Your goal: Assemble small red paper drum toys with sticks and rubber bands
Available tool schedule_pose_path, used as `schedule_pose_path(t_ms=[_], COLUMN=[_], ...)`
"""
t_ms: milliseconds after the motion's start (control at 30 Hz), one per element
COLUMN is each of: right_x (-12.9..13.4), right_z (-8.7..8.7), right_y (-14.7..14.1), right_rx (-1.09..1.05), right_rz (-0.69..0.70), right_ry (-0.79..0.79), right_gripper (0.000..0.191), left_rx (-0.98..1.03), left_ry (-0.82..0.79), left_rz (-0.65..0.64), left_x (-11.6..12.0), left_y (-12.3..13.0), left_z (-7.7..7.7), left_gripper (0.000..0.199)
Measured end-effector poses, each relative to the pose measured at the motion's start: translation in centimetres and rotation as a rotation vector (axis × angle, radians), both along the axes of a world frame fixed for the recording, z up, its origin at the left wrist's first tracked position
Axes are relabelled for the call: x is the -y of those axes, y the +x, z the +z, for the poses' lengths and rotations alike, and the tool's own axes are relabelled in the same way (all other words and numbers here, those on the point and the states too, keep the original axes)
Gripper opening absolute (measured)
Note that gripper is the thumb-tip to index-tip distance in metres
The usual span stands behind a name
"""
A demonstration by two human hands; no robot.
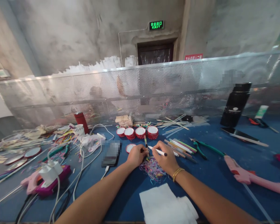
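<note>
My left hand (137,155) pinches a short thin stick (146,142) that stands upright, with a dark band near its middle. In my right hand (165,157) is a white marker (158,151) with a black end; its tip points left and meets or nearly meets the stick. Just below both hands lies a pile of colourful rubber bands (152,170). Beyond them stands a row of red-rimmed round pieces with white tops (140,132). Another such piece (130,148) is partly hidden behind my left hand.
White cloth (168,207) lies at the front edge. Left are a phone (111,154), cables and a purple power strip (53,182). Right are coloured sticks (180,146), green-handled pliers (210,145), a pink glue gun (249,175) and a black bottle (236,105). A perforated metal screen (130,87) stands behind.
</note>
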State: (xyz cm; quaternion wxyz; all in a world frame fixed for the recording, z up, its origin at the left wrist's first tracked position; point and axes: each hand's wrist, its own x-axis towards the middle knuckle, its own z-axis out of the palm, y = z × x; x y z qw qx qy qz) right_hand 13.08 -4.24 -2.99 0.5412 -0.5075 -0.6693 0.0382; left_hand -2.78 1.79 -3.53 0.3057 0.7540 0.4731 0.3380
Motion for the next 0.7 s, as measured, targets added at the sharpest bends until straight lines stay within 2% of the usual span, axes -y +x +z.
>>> schedule_pose_path(t_ms=[200,367,700], right_x=[-0.17,-0.24,-0.22], right_z=[-0.21,-0.36,-0.29], right_y=[-0.16,-0.19,-0.29], right_rx=[0.023,0.032,0.022], right_rz=[0.033,0.006,0.039], right_ry=[0.017,0.024,0.014], right_gripper=[0.017,0.015,0.018], left_rx=[0.016,0.019,0.004], left_ry=[0.021,-0.020,0.011], left_rz=[-0.004,0.017,0.010], left_x=[-0.21,-0.11,0.48], left_y=[-0.29,-0.31,-0.28], left_z=[-0.27,-0.35,0.34], left_gripper=[0.011,0.012,0.010])
